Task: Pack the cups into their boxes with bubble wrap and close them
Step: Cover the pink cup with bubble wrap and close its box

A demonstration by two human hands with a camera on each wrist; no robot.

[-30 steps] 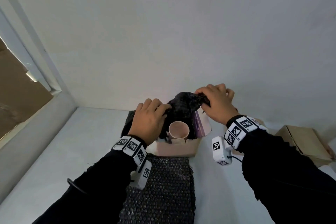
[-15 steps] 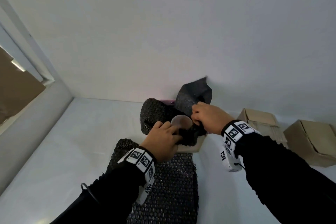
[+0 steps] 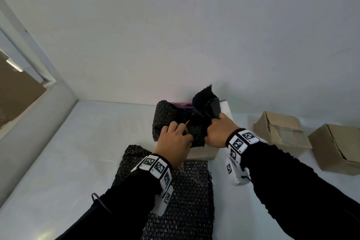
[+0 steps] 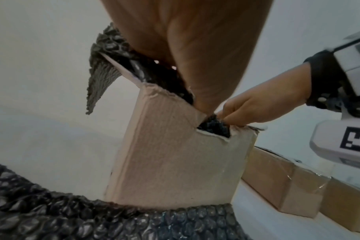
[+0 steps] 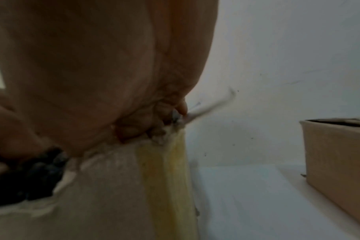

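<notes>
A pale open box (image 3: 204,154) stands on the table, stuffed with black bubble wrap (image 3: 167,117). My left hand (image 3: 175,139) curls its fingers into the wrap at the box's near left. Close beside it, my right hand (image 3: 215,132) grips a folded flap of the same wrap, which sticks up behind it. The cup is almost wholly hidden under the wrap. In the left wrist view the box (image 4: 175,162) shows a torn top edge, wrap (image 4: 105,78) hangs over its far side, and the right hand (image 4: 257,105) pinches wrap at the rim.
A loose sheet of black bubble wrap (image 3: 188,191) lies on the table under my forearms. Two brown cardboard boxes (image 3: 280,132) (image 3: 339,148) stand to the right. The white wall rises just behind the pale box, and a window frame runs along the left.
The wrap has been folded in over the cup, whose open mouth no longer shows. Both hands have drawn together at the box's near side.
</notes>
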